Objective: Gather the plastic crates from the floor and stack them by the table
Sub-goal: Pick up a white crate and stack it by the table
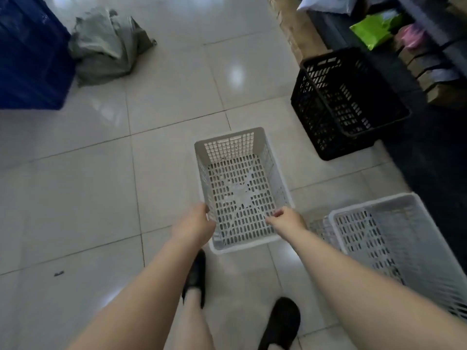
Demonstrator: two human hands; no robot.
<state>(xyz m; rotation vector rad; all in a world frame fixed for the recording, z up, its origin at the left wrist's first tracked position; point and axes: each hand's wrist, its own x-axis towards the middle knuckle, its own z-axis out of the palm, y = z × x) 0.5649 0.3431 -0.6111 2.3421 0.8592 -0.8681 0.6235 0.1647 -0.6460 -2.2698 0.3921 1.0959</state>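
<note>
You've got the white crate [240, 190] pinched by its side rims, left hand [194, 223] and right hand [288, 219]. The light right-hand grip could slip, dropping it onto your shoes [280, 324].

1 head-worn wide-angle view, looking steeply down, near the tiled floor [164, 84], edges somewhat blurred

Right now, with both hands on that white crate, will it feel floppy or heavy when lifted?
The white crate probably lifts light: it is empty, with slotted walls. It likely stays stiff, thanks to its thick rim. Left hand and right hand grip opposite sides, so tipping seems unlikely.
</note>
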